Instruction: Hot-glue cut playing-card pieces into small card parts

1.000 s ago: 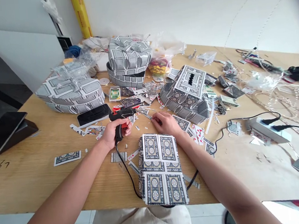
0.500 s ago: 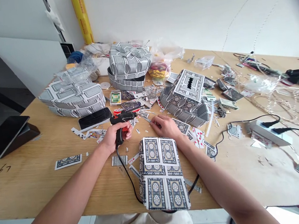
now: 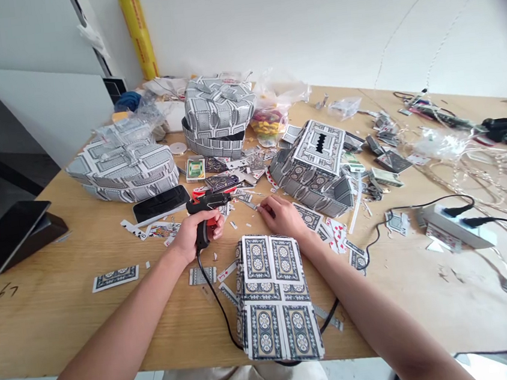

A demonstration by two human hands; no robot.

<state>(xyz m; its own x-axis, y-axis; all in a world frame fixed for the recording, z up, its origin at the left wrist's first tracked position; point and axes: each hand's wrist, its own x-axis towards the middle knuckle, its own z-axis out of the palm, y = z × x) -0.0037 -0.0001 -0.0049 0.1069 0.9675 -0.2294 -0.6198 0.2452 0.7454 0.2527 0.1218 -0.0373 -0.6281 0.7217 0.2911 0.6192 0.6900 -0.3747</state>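
Note:
My left hand (image 3: 193, 234) is wrapped round the handle of a black and red hot glue gun (image 3: 203, 202), its nozzle pointing right. Across from the nozzle, my right hand (image 3: 285, 217) lies low over the table with fingers curled inward; whatever is between the fingertips is hidden or too small to make out. A box covered in blue patterned playing cards (image 3: 277, 296) stands between my forearms at the table's front edge. The gun's black cord (image 3: 216, 302) runs down behind this box. Card scraps (image 3: 247, 200) lie between the two hands.
Two card-covered lidded boxes, one at left (image 3: 124, 167) and one at centre (image 3: 218, 109), stand at the back. Right of centre sits a slotted card box (image 3: 319, 147). A phone (image 3: 162, 204), a power strip (image 3: 459, 226) and tangled cords (image 3: 483, 181) lie around.
The curled fingers of my right hand have shifted very slightly to the right. My left hand keeps the glue gun in nearly the same place, and the card-covered box has not moved.

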